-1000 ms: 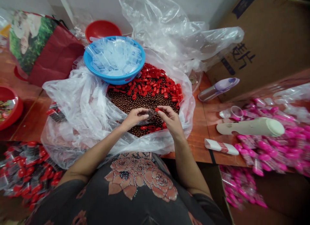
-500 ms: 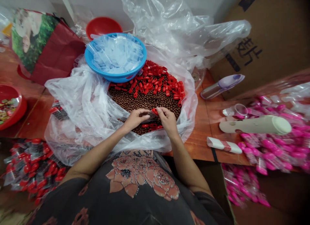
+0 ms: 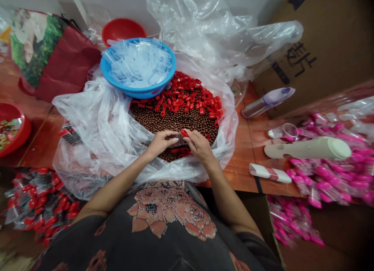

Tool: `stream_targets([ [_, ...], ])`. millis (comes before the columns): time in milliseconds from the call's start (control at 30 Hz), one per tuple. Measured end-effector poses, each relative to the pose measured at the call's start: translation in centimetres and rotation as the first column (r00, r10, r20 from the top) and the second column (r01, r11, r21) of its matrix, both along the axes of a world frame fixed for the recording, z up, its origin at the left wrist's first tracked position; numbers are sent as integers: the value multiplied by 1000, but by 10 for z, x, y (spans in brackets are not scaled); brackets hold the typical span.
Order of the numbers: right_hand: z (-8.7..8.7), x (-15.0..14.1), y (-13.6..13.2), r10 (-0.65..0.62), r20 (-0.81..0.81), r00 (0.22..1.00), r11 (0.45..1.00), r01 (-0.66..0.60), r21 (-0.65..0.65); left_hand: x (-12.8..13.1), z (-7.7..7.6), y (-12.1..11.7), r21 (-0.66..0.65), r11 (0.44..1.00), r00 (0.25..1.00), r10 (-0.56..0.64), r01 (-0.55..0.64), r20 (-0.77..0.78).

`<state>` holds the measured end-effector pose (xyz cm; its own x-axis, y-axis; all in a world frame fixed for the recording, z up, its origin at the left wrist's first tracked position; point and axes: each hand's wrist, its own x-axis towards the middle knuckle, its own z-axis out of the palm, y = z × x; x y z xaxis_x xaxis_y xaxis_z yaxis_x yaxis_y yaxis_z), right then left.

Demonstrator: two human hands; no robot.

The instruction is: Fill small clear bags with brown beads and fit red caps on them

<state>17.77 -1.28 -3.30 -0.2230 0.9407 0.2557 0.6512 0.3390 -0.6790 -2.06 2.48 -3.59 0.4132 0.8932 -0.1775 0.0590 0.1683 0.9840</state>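
Closer together than before: red cap (image 3: pixel 184 133), long axis crosswise, pinched by right hand (image 3: pixel 199 145), end toward left hand (image 3: pixel 161 143), curled on clear plastic (image 3: pixel 181 140).

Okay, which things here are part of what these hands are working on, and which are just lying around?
In use: left hand, right hand, the red plastic piece between them, brown beads, loose red plastic pieces, clear plastic packets in a blue basin.
Lying about: red bowl, cardboard box, pink packets.
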Motion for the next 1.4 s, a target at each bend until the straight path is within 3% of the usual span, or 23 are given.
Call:
stream_targets([
  [200,-3,-8,1,13,50,999,998,-16,60,-3,4,-1,26,999,999,45,-46,15],
  [367,-11,-15,0,10,144,990,991,-29,133,1,9,-4,-139,990,987,27,-4,160],
  [500,-7,-21,-5,75,211,975,994,-91,66,14,8,-8,-217,976,980,62,-20,189],
  [567,-5,-23,-8,106,129,986,994,-104,-21,20,7,-12,-243,969,981,96,-53,171],
  [667,-6,-22,-10,-3,-234,972,981,-43,-191,24,7,-17,-264,960,979,132,-88,154],
  [733,-7,-22,-10,-185,-467,865,950,36,-310,23,8,-18,-295,953,985,110,-67,132],
  [800,-8,-23,-10,-318,-559,766,925,121,-361,22,9,-19,-312,949,991,86,-51,100],
  [833,-8,-24,-10,-344,-558,756,924,166,-344,21,9,-19,-310,949,993,79,-49,85],
  [933,-4,-29,-10,-240,-399,885,969,194,-155,22,5,-18,-270,957,993,116,-103,35],
  [1033,0,-34,-12,-14,-62,998,1000,14,-1,23,3,-15,-222,957,981,193,-187,5],
  [1167,-3,-36,-14,32,201,979,996,-47,73,22,8,-14,-198,962,981,191,-186,7],
  [1267,-7,-36,-15,36,231,972,990,-67,128,22,13,-16,-157,968,981,195,-194,-10],
  [1400,-5,-41,-16,23,251,968,987,-61,148,22,11,-22,-267,946,981,195,-186,8],
])
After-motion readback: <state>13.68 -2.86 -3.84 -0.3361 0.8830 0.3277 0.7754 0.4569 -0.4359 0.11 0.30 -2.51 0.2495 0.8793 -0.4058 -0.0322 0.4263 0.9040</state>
